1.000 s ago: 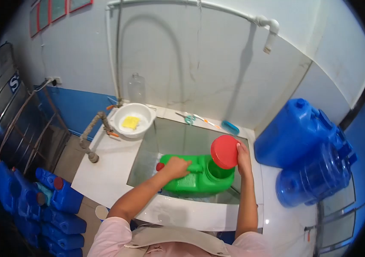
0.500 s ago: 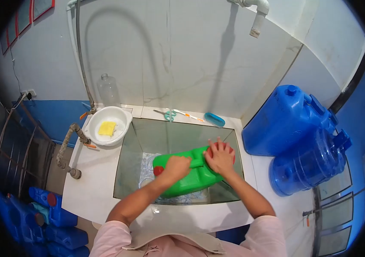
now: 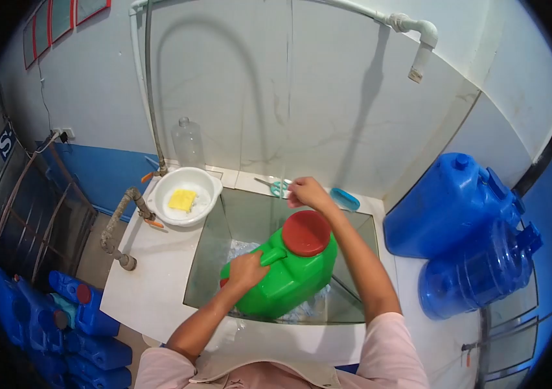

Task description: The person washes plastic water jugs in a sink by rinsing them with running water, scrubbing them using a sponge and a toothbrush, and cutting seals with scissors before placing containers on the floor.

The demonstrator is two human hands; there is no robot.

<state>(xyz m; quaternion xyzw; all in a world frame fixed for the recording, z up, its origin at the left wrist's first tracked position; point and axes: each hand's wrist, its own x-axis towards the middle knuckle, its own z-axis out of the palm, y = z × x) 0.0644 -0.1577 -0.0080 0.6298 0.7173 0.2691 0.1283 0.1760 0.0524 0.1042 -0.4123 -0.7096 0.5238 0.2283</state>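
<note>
A green jug (image 3: 295, 279) with a wide red lid (image 3: 306, 233) is tilted in the glass-sided basin (image 3: 199, 279), its lid end raised. My left hand (image 3: 247, 271) is wrapped round the jug's handle. Beyond the lid, my right hand (image 3: 307, 193) is off the jug, at the basin's back ledge, with its fingers curled. Whatever may be between those fingers is hidden. Just left of them lie scissors (image 3: 278, 188) with teal handles, and on the right is a blue brush (image 3: 345, 200). The toothbrush is hidden from view.
A white bowl (image 3: 188, 178) with a yellow sponge (image 3: 182, 200) stands left of the basin, by the pipe valves (image 3: 120, 223). Two large blue water containers (image 3: 435, 207) occupy the right counter. Several blue jugs (image 3: 98, 353) are on the floor at left. A pipe outlet (image 3: 418, 63) hangs above.
My right hand has left the red lid and moved up to the back ledge. The jug has turned, its lid now facing up more. My left hand keeps the handle. The view has shifted.
</note>
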